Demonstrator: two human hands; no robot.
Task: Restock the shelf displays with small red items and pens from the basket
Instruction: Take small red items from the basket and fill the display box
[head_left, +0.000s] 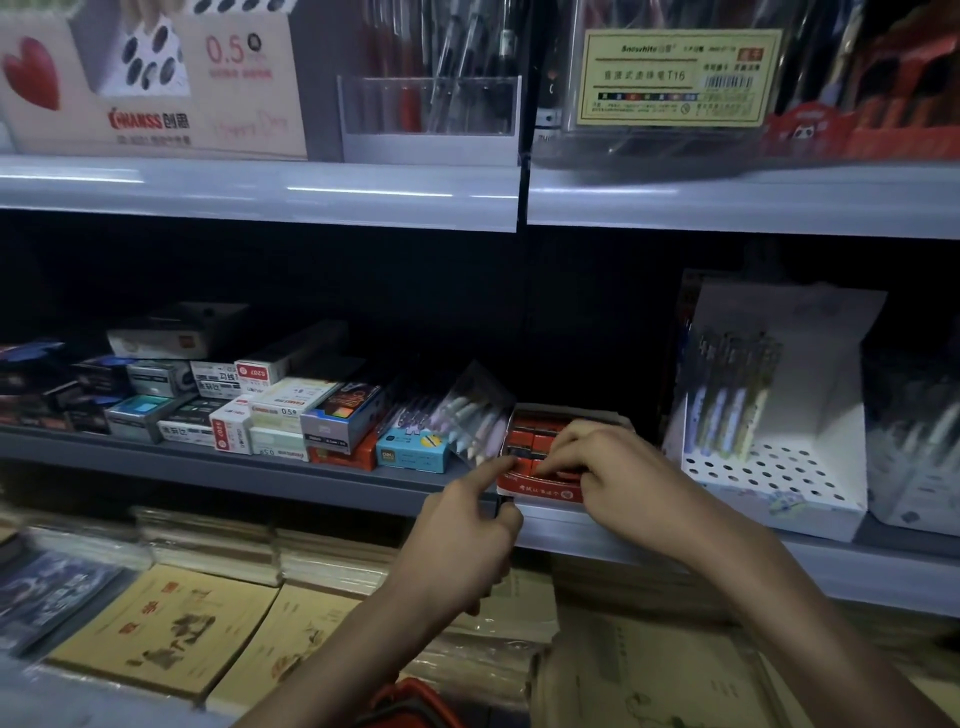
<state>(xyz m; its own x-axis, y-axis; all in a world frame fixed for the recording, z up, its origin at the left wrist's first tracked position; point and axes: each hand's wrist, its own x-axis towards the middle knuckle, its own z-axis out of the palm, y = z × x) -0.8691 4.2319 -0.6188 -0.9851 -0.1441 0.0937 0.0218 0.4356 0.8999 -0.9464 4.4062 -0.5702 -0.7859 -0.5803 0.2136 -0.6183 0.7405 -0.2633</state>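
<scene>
Head view: the right hand (623, 475) is curling its fingers down into the red display box (540, 491) at the edge of the middle shelf (208, 467), its grip closing on the small red items (535, 441) in the front row. The left hand (462, 530) is extending its index finger to the box's left corner; whether its curled grip is holding anything cannot be told. Risk: the box is sitting at the shelf lip, so downward pressure could tip it forward, spilling items toward the basket (410, 701) below.
</scene>
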